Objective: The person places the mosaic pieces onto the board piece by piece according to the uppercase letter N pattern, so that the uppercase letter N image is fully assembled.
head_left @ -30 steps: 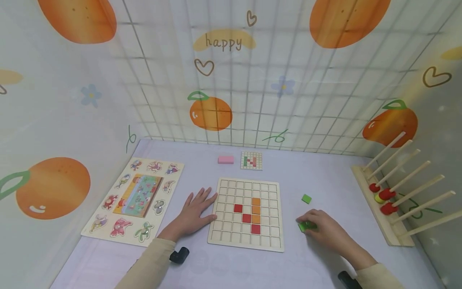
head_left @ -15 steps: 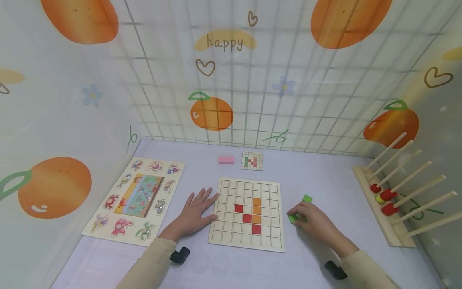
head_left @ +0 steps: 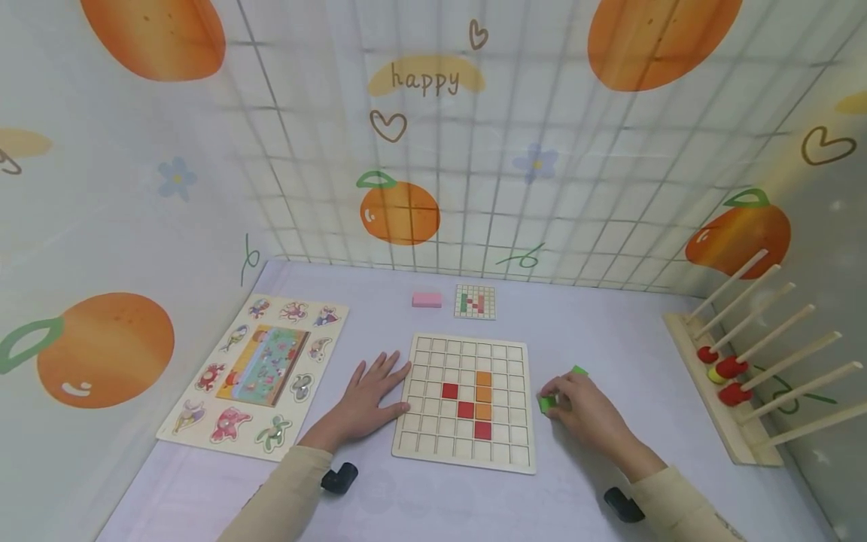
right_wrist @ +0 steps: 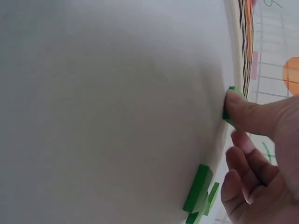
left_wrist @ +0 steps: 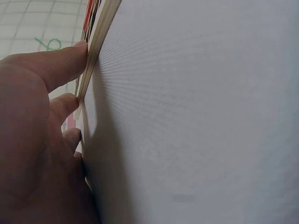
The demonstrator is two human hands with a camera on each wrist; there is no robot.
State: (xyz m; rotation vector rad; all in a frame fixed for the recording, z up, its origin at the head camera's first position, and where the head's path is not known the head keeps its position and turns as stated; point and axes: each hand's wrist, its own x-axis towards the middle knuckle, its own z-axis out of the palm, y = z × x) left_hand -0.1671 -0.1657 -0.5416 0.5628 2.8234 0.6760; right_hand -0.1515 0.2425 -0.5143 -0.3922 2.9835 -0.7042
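Observation:
My left hand [head_left: 368, 401] lies spread on the table, thumb and fingertips right at the left edge of a wooden grid board [head_left: 427, 444]. In the left wrist view the thumb [left_wrist: 70, 63] meets the board's side. The board bears a few red squares [head_left: 450, 391] and a column of orange squares [head_left: 483, 394]. Just right of it, my right hand [head_left: 588, 412] pinches a green square tile [head_left: 547, 405] between thumb and fingers. The right wrist view shows that tile [right_wrist: 227, 112] under the thumb, with more green tiles [right_wrist: 198, 188] on the table below the hand.
Behind the board lie a pink block [head_left: 427, 300] and a small pattern card [head_left: 476, 302]. A sea-animal puzzle board [head_left: 284, 316] is at the left. At the right stands a wooden peg rack [head_left: 752, 444] with several red beads and a yellow one. Patterned cloth walls enclose the table.
My right hand has moved left and slightly away from me, bringing a green tile closer to the grid board's right edge. The left hand has stayed in place.

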